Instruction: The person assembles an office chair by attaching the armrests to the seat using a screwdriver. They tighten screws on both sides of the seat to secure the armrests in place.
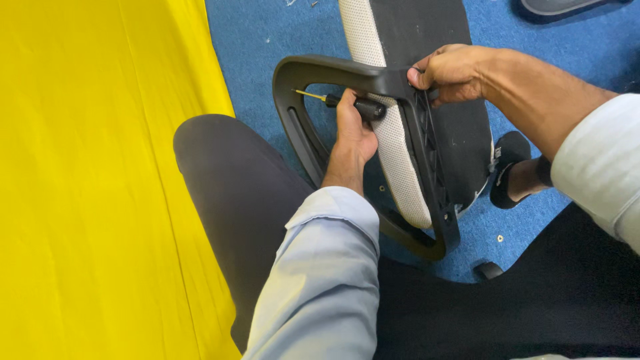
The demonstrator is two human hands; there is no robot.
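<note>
Black plastic armrest frame [400, 127], a rounded loop with a ribbed inner bar, held tilted against the chair seat [413, 40]. The seat stands on edge, its white mesh side facing the frame and its black underside turned away. A screwdriver [340, 101] with black handle and yellow-ringed shaft lies inside the frame's loop, tip pointing at its outer curve.
</note>
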